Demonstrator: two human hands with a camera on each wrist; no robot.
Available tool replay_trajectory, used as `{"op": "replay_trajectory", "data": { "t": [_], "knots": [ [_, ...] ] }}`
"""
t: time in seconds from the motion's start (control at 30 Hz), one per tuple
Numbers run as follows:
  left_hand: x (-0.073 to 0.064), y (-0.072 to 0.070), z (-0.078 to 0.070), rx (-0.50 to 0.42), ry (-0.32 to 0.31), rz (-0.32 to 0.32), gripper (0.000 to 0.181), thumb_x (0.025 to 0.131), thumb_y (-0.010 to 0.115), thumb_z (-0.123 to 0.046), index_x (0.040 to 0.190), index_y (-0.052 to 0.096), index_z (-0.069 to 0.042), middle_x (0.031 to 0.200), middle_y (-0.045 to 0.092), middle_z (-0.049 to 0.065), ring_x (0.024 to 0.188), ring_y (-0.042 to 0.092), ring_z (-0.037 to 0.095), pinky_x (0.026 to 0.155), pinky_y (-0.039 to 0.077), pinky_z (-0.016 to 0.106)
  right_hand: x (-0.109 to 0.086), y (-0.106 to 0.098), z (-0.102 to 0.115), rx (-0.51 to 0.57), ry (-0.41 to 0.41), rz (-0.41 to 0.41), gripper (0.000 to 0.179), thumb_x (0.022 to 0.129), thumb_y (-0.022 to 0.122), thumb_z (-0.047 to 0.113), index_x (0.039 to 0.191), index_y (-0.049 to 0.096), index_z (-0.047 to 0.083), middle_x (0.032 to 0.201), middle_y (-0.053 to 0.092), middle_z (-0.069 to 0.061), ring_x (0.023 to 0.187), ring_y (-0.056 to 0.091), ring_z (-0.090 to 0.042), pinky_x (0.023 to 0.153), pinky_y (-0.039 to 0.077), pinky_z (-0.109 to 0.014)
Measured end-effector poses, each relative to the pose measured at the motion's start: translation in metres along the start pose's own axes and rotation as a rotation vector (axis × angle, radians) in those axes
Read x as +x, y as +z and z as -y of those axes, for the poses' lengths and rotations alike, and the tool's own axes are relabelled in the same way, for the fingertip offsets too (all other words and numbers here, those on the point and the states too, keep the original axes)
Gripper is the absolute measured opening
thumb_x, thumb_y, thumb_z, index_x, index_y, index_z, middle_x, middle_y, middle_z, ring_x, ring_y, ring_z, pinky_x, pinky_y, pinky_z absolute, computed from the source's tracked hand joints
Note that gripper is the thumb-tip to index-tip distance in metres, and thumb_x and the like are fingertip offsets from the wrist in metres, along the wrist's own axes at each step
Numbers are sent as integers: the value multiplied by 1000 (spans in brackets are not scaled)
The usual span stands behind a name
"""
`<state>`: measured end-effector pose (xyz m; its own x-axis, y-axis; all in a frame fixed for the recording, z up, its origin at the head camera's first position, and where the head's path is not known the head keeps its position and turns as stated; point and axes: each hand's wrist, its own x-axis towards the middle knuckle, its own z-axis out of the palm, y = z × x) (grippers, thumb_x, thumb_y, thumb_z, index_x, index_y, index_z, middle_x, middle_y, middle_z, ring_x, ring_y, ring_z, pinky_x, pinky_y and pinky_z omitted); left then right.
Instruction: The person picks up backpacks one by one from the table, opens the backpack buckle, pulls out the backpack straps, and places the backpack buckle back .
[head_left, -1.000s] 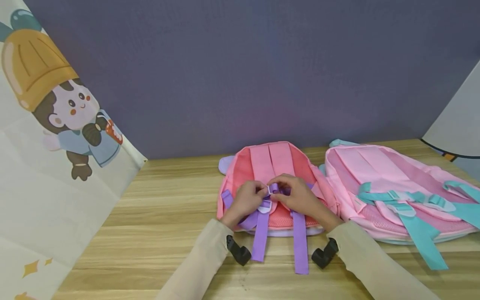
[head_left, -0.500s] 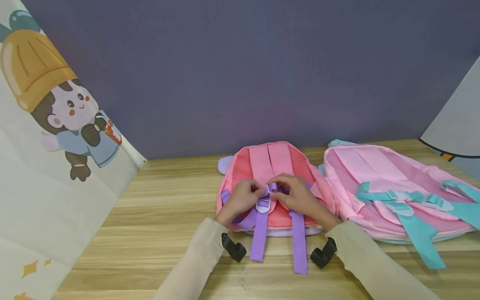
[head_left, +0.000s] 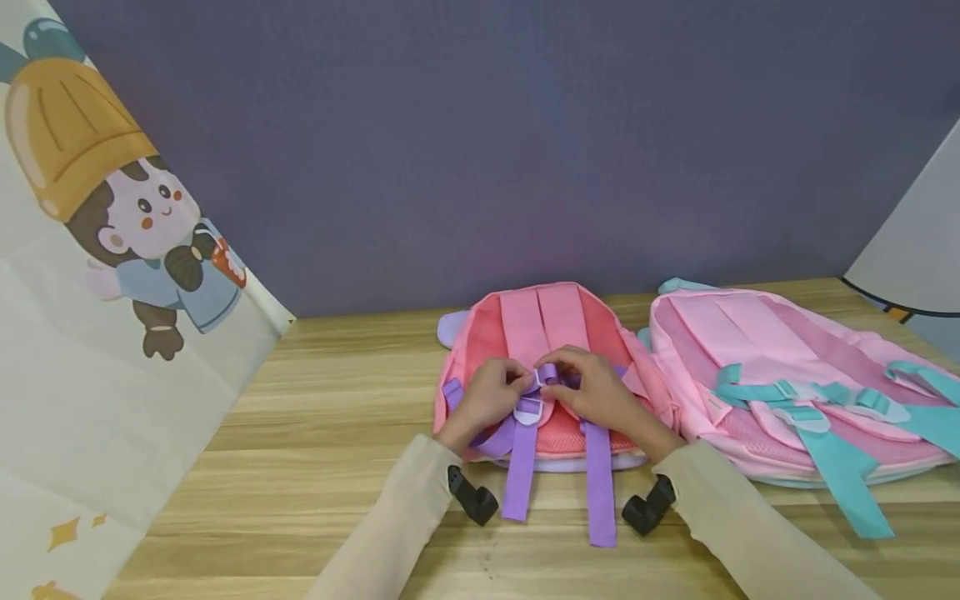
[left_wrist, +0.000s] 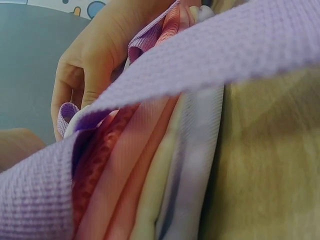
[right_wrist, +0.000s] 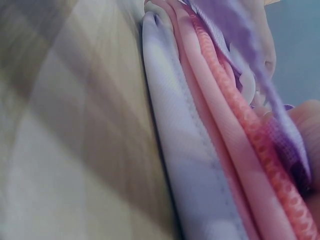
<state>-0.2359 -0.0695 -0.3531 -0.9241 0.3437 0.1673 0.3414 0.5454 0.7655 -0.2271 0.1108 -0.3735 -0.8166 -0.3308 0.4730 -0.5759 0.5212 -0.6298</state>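
A coral-pink backpack (head_left: 483, 333) lies on the table with its back panel up. My left hand (head_left: 491, 393) pinches a purple strap at the white buckle (head_left: 537, 379) between the hands. My right hand (head_left: 588, 390) pinches the looped purple webbing (head_left: 550, 373) on the buckle's right side. In the left wrist view the right hand (left_wrist: 100, 55) bends its fingers around this strap and white plastic. Below the hands sits a white strap adjuster (head_left: 528, 411). Two purple strap tails (head_left: 519, 479) hang over the bag's lower edge. The fingertips partly hide the buckle.
Against the right side lies a light pink backpack (head_left: 750, 325) with teal straps (head_left: 840, 479). Both bags are on a wood-grain table (head_left: 337, 400). A dark blue panel (head_left: 450, 167) stands behind, with a cartoon-printed sheet (head_left: 75, 375) at left.
The left hand shifts slightly left and then back. Both hands keep their grip at the buckle, and the bags stay put.
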Motion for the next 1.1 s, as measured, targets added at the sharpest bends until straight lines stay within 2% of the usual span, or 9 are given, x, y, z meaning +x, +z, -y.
{"op": "replay_trajectory", "data": {
  "t": [0.23,0.33,0.63,0.83,0.97,1.1],
  "knots": [
    [0,4,0,60,-35,-21,14,92,58,-11,91,71,-4,82,66,4,73,51,10,67,41,23,0,0,-1,4,-8,14,26,81,74,8,107,66,9,91,60,-2,81,55,-16,76,50,-31],
    [1,6,0,80,-27,-31,14,92,58,-12,90,71,-5,80,65,3,72,51,11,70,39,25,0,0,-2,5,-14,14,26,81,74,8,106,66,9,90,60,-1,81,55,-16,75,49,-30],
    [2,6,0,44,-29,-43,14,92,58,-11,90,71,-5,81,65,3,73,51,10,71,40,25,1,0,-3,64,-36,8,24,83,71,6,105,62,10,92,59,-3,83,56,-17,76,49,-32],
    [1,2,2,-11,-16,-6,16,91,57,-8,93,70,0,85,67,8,75,52,10,69,43,22,0,0,-3,75,-55,-9,22,83,71,4,102,61,10,89,58,-3,81,56,-16,75,49,-31],
    [2,-2,4,2,4,23,16,91,57,-6,94,70,2,87,68,11,75,53,10,69,45,22,1,1,-3,78,-42,-6,22,83,71,4,101,61,10,89,59,-2,82,56,-16,75,49,-32],
    [3,-2,4,7,19,25,16,91,57,-6,93,71,2,87,69,11,76,53,11,71,45,22,0,0,-2,68,-14,4,24,83,71,5,104,61,10,93,61,-3,84,57,-17,77,50,-34]
  ]
}}
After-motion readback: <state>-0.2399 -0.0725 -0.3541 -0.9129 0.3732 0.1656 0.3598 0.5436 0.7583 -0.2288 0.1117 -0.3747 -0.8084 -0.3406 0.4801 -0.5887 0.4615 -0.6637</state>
